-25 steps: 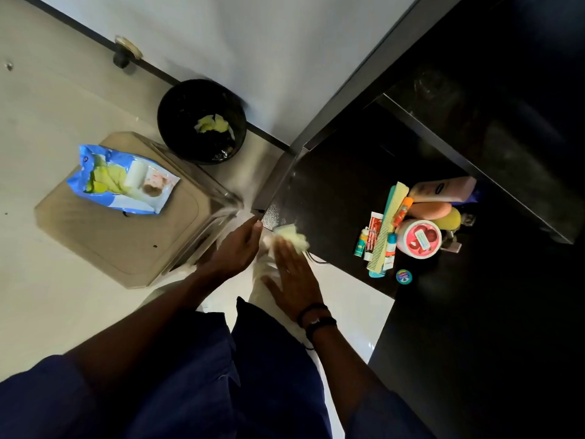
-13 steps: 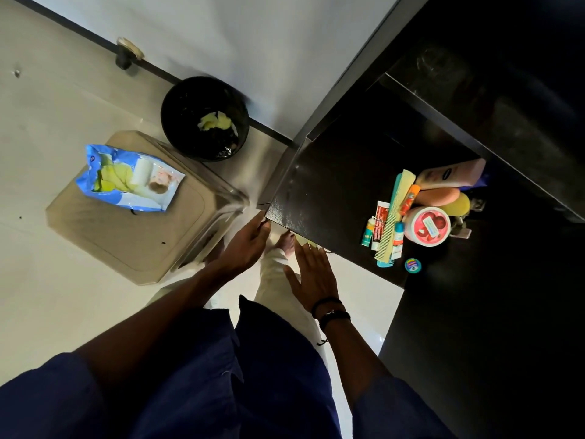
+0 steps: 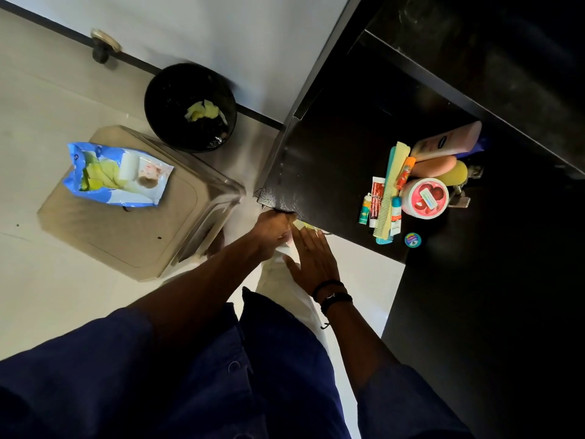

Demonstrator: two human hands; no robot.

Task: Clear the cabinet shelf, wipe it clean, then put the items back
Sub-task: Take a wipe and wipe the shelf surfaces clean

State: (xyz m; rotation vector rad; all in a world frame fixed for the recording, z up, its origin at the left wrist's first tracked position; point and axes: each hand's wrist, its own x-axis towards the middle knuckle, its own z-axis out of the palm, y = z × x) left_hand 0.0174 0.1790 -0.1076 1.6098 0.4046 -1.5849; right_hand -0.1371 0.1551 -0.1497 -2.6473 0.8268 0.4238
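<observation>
A second ago the yellow wipe (image 3: 303, 224) sat bunched in plain view at the fingertips; now only a sliver shows, slipped under the near left edge of the black cabinet top (image 3: 319, 166). The right hand (image 3: 311, 264) lies flat with straight fingers, pushing it in. The left hand (image 3: 270, 231) is close beside it at the same edge, but whether it grips anything I cannot tell. The shelf itself is probably below that edge, out of sight. The toiletries (image 3: 411, 188) stand clustered on the top, far right, so wiping seems under way and putting back not yet begun. The wipes pack (image 3: 117, 174) and bin (image 3: 190, 106) wait to the left.
</observation>
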